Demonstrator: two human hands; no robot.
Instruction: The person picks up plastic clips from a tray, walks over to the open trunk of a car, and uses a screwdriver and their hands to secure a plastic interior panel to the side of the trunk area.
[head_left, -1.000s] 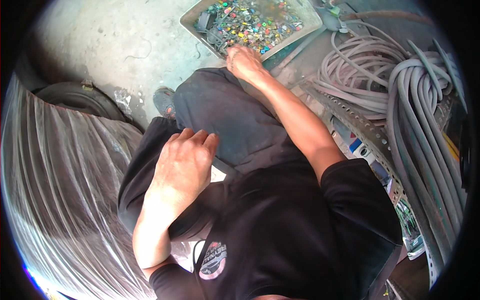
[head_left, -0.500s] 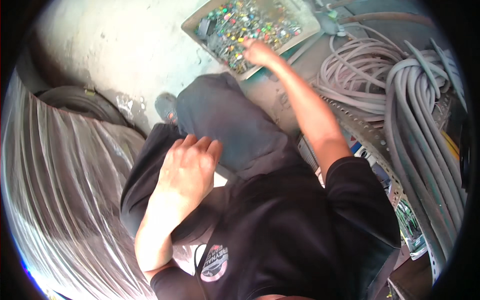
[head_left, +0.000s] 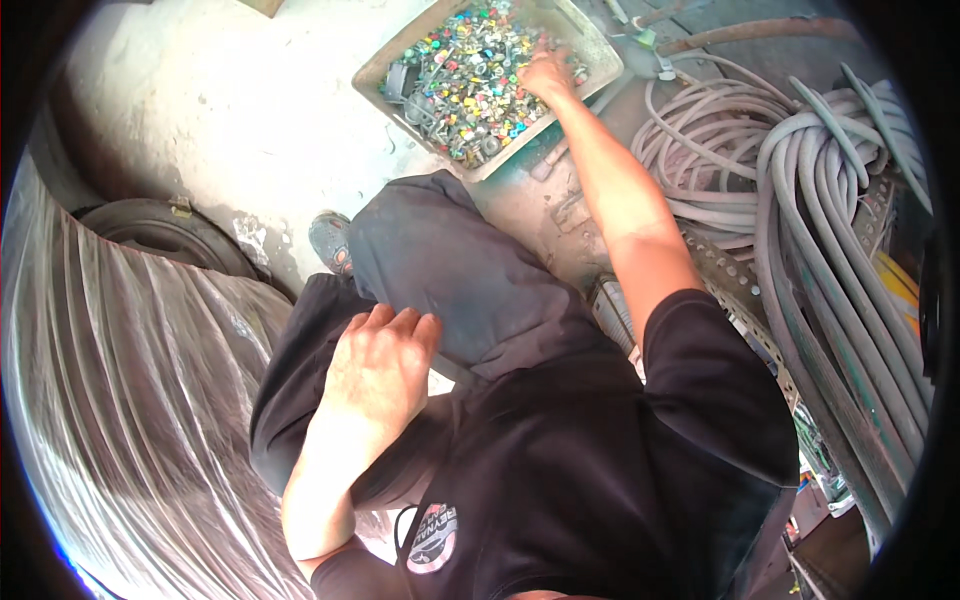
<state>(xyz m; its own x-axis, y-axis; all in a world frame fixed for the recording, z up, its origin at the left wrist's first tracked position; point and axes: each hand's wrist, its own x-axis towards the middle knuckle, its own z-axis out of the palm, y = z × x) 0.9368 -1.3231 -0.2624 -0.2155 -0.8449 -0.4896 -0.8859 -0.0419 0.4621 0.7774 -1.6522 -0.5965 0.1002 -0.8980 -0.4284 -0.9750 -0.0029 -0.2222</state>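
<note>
My right hand [head_left: 547,75] reaches into a pale plastic bin [head_left: 372,70] at the top of the view. Its thumb and fingers stand apart among many small mixed fasteners [head_left: 480,75], coloured and metallic, at the bin's right side; the fingertips partly blend in with them. No held piece shows there. My left hand [head_left: 380,370] hovers or rests by my bent leg, back upward. Its fingers curl under into a closed shape, so the palm and anything in it are hidden.
Coiled grey hoses [head_left: 700,140] lie at the right, with a thick bundle [head_left: 820,200] hanging over a perforated metal rail [head_left: 735,275]. Clear plastic sheeting [head_left: 130,370] covers something at the left, beside a dark round tyre-like object [head_left: 160,230]. My shoe [head_left: 330,240] is on the floor.
My right hand has shifted rightward and farther into the bin, from its near edge to its right side. My left hand keeps its curled shape near my leg.
</note>
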